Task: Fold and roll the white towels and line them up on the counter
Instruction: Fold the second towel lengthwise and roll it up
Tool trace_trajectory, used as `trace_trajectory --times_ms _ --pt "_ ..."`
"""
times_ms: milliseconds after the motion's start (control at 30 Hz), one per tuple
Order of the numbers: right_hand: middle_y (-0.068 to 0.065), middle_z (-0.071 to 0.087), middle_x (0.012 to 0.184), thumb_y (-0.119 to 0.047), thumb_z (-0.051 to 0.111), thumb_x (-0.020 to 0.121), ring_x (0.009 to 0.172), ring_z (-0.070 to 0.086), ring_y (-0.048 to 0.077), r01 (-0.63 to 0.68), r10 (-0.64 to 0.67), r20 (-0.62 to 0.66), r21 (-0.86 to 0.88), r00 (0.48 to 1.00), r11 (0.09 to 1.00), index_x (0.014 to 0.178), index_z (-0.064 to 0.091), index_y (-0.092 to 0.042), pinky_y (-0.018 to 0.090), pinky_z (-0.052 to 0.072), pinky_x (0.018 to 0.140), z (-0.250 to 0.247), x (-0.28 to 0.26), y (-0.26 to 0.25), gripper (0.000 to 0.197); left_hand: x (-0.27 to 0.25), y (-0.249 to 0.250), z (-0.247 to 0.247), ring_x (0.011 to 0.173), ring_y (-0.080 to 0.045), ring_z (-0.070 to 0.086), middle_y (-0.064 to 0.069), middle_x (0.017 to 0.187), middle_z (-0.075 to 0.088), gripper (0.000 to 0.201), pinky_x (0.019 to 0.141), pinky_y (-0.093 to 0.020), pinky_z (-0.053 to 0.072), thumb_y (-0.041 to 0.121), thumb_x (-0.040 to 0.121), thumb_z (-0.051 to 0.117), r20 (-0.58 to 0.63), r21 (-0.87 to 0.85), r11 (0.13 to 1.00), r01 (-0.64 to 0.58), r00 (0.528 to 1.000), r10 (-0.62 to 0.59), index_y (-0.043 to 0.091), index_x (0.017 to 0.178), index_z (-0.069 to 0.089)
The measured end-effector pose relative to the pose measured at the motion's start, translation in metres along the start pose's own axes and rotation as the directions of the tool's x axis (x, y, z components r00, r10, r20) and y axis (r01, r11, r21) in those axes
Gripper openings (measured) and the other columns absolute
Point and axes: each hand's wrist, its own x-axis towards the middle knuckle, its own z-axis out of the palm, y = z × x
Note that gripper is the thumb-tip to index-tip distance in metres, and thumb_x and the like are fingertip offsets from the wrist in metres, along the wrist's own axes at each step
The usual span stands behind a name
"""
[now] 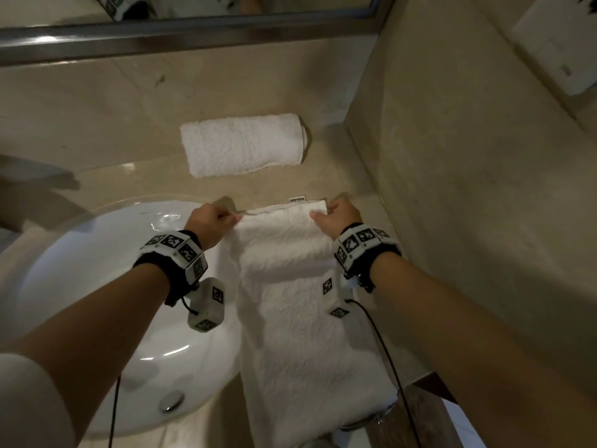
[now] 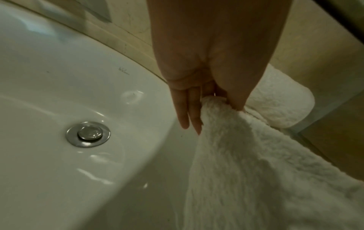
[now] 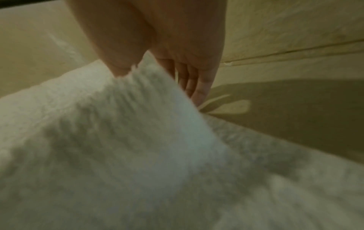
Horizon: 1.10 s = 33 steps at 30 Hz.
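A long folded white towel (image 1: 290, 318) lies on the beige counter (image 1: 339, 179) to the right of the sink, running from the front edge toward the wall. My left hand (image 1: 213, 219) pinches its far left corner and my right hand (image 1: 336, 218) pinches its far right corner, lifting that end slightly. In the left wrist view the left hand (image 2: 216, 99) holds the towel (image 2: 256, 171) between thumb and fingers. The right wrist view shows the right hand (image 3: 149, 68) pinching the towel (image 3: 118, 147). A rolled white towel (image 1: 242, 143) lies against the back wall.
A white round sink (image 1: 80, 286) with a metal drain (image 1: 171, 400) sits on the left. A beige side wall (image 1: 468, 189) rises close on the right. A mirror frame (image 1: 161, 33) runs along the back. A small label (image 1: 297, 199) shows at the towel's far edge.
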Motion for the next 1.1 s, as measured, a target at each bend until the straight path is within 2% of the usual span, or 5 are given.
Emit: trace_trajectory --times_ms 233,433,633,933,1100 --pt "0.014 0.065 0.116 -0.017 0.062 0.086 0.106 0.062 0.029 -0.059 0.03 0.113 0.264 0.993 0.963 0.114 0.064 -0.001 0.037 0.049 0.096 -0.002 0.003 -0.005 0.032 -0.009 -0.002 -0.017 0.069 -0.015 0.047 0.003 0.067 0.048 0.035 0.057 -0.023 0.034 0.042 0.075 0.072 0.109 0.042 0.998 -0.04 0.993 0.035 0.021 0.064 0.046" --pt "0.013 0.064 0.117 -0.01 0.058 0.09 0.1 0.061 0.025 0.119 -0.163 0.089 0.373 0.983 0.92 0.117 0.06 -0.001 0.038 0.049 0.096 -0.024 -0.019 -0.022 0.029 -0.027 0.027 -0.055 0.097 -0.027 0.058 -0.01 0.096 0.068 0.037 0.076 -0.026 0.038 0.049 0.078 0.067 0.01 0.245 0.966 -0.076 0.997 0.076 0.023 0.105 0.068" --pt "0.013 0.063 0.103 -0.008 0.057 0.09 0.096 0.06 0.026 0.329 -0.364 0.012 0.403 0.931 0.854 0.114 0.059 0.006 0.037 0.051 0.086 -0.077 -0.063 -0.046 0.027 -0.076 0.065 -0.098 0.08 -0.025 0.061 -0.002 0.077 0.067 0.039 0.073 -0.032 0.047 0.049 0.07 0.074 -0.229 0.159 0.975 -0.157 0.954 0.191 0.027 0.053 0.047" --pt "0.021 0.065 0.107 -0.009 0.057 0.09 0.093 0.058 0.023 0.603 -0.58 -0.2 0.425 0.79 0.675 0.108 0.061 0.001 0.043 0.049 0.09 -0.163 -0.166 -0.058 0.02 -0.202 0.146 -0.152 0.075 -0.023 0.052 -0.007 0.075 0.058 0.039 0.07 -0.033 0.042 0.048 0.072 0.072 -0.459 0.292 0.901 -0.322 0.779 0.427 0.011 0.075 0.061" --pt "0.0 0.061 0.088 -0.008 0.049 0.095 0.082 0.057 0.013 0.737 -0.672 -0.329 0.44 0.664 0.513 0.111 0.057 0.0 0.023 0.048 0.075 -0.207 -0.227 -0.058 0.02 -0.264 0.183 -0.17 0.07 -0.027 0.051 -0.008 0.071 0.054 0.039 0.062 -0.03 0.032 0.049 0.08 0.064 -0.626 0.486 0.815 -0.316 0.525 0.577 0.012 0.071 0.058"
